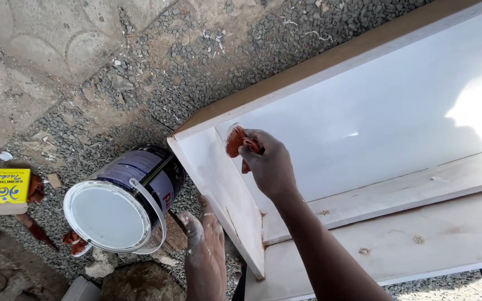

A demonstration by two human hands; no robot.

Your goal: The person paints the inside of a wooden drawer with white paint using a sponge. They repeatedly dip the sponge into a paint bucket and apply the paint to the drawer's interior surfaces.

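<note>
— While the right hand pinched an orange pad against the white box's inner corner, where was the left?
— The left hand lay flat, fingers spread, against the box's end panel, beside the paint can.

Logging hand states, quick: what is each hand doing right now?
Left hand: open, resting against the white box.
Right hand: closed on a reddish pad.

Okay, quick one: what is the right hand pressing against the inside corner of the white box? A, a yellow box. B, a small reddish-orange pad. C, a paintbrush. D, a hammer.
B: the right hand grips a small reddish-orange pad at the inner corner of the white box; the yellow box lies on the gravel by the paint can.
</note>
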